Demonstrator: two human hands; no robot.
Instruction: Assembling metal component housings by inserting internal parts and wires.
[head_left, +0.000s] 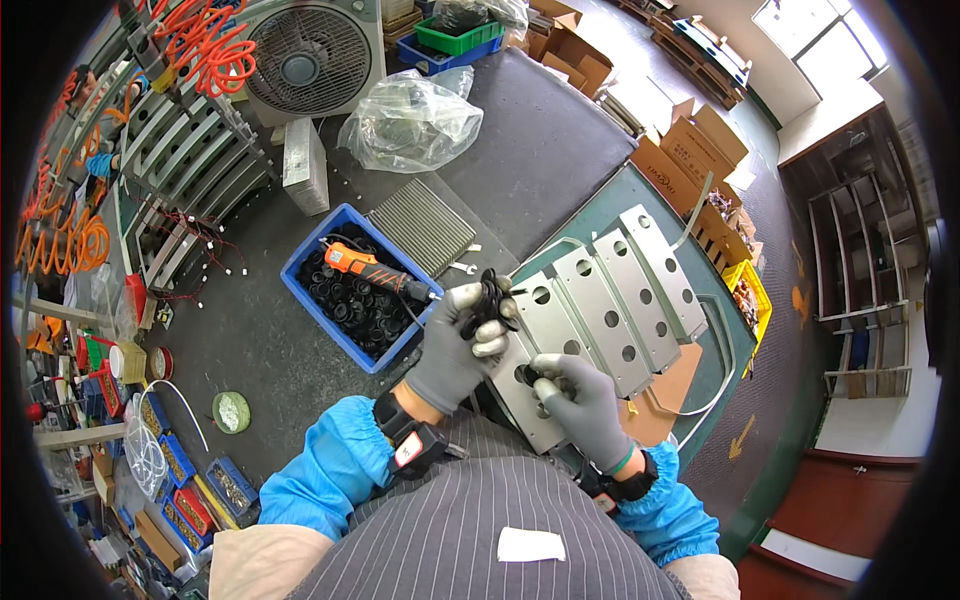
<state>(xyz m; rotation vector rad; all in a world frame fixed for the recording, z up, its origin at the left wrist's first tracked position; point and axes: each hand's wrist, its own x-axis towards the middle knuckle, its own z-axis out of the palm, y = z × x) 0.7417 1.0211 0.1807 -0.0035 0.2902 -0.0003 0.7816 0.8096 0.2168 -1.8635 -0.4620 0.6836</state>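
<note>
Left fingers around black rings, right fingertips apparently against another ring.

A dark bench bears a blue bin and ribbed panel, while a green tabletop carries holed plates.

There's the fan, far left, a clear bag slumped just right of it! Orange hoses coil further left, a green tub sits nearer; over right, cartons and a yellow crate.
</note>
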